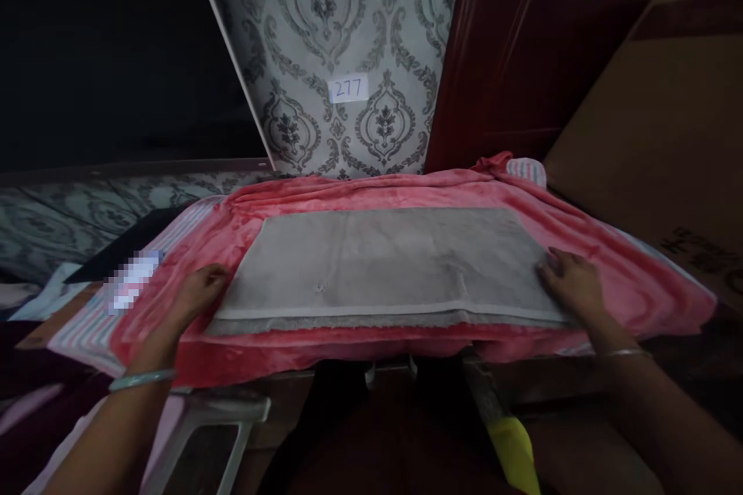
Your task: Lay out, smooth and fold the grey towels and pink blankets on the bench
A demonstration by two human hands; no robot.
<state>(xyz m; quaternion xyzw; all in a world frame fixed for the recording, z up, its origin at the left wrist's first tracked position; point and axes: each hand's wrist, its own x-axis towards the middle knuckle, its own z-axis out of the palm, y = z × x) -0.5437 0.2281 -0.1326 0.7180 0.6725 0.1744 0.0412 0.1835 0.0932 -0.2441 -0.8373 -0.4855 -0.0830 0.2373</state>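
Observation:
A grey towel (383, 263), folded into a long rectangle, lies flat on a pink-red blanket (244, 360). Its near side shows a pale hem with a second grey layer just below. At the towel's left edge is my left hand (200, 292), palm down with slightly bent fingers and nothing visible in them. My right hand (573, 285) rests by the right edge, its fingers apart, the fingertips at the cloth. A few small wrinkles and a small mark show on the towel's surface.
Striped cloth (174, 236) shows under the blanket. A large dark screen (116, 54) stands at the back left, and a cardboard box (667, 131) at the right. Below the left side is a white plastic stool (249, 414). A paper marked 277 (349, 88) hangs on the patterned wall.

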